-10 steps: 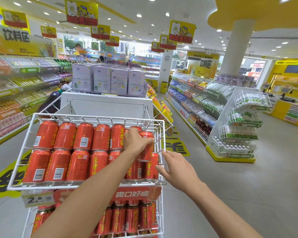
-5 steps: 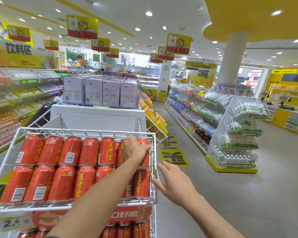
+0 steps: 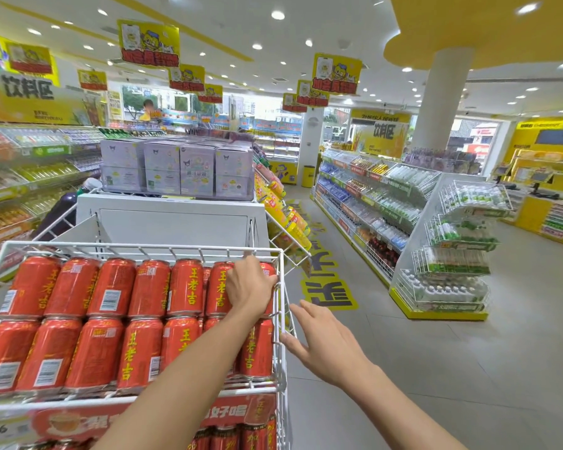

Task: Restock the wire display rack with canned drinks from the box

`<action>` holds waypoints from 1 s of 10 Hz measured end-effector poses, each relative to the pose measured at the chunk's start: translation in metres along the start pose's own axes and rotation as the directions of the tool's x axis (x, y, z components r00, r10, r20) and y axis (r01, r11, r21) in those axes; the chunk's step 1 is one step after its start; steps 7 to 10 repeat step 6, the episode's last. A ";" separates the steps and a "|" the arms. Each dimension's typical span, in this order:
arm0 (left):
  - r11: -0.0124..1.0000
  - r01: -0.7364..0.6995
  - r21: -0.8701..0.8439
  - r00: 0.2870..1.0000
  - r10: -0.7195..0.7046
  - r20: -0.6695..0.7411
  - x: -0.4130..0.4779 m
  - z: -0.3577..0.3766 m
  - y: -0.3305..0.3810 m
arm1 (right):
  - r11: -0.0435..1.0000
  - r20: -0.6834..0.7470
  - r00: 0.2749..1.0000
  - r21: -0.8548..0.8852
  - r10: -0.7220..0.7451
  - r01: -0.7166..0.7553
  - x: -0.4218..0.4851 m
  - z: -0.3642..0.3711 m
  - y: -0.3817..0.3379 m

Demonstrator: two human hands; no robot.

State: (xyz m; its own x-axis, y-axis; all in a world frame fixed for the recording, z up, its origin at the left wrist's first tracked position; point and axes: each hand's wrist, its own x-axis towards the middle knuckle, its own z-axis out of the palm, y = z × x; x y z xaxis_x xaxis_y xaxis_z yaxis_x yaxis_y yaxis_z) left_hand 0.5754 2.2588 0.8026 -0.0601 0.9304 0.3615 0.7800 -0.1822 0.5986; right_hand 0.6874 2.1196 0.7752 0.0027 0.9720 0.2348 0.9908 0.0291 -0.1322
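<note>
A white wire display rack (image 3: 281, 319) stands in front of me. Its top tier is packed with two rows of red canned drinks (image 3: 111, 319). My left hand (image 3: 249, 285) reaches into the far right corner of that tier and is closed around the last red can (image 3: 268, 269) of the back row. My right hand (image 3: 322, 339) hovers just outside the rack's right side, fingers spread, fingertips at the wire edge, holding nothing. More red cans (image 3: 241, 436) fill the tier below. No box is in view.
A white end unit (image 3: 173, 219) topped with pale purple cartons (image 3: 176, 170) stands behind the rack. Drink shelves (image 3: 364, 196) line the aisle to the right, with a wire rack of bottles (image 3: 458, 251) at their end. Grey floor (image 3: 468, 368) lies on my right.
My left hand has pushed the can deeper toward the back right corner. My right hand has come off the rack's side wire and opened. The view has shifted right and closer.
</note>
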 end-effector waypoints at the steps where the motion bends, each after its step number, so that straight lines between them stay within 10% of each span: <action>1: 0.996 -0.052 0.066 0.999 0.052 0.003 -0.001 0.001 0.002 | 1.000 0.007 1.000 0.002 -0.005 0.005 0.002 0.001 0.002; 6: 0.835 -0.477 0.274 0.877 0.430 0.215 -0.043 -0.051 -0.053 | 0.998 0.003 0.999 -0.049 -0.033 0.034 0.004 -0.004 -0.017; 10: 0.835 -0.477 0.274 0.877 0.430 0.215 -0.043 -0.051 -0.053 | 0.998 0.003 0.999 -0.049 -0.033 0.034 0.004 -0.004 -0.017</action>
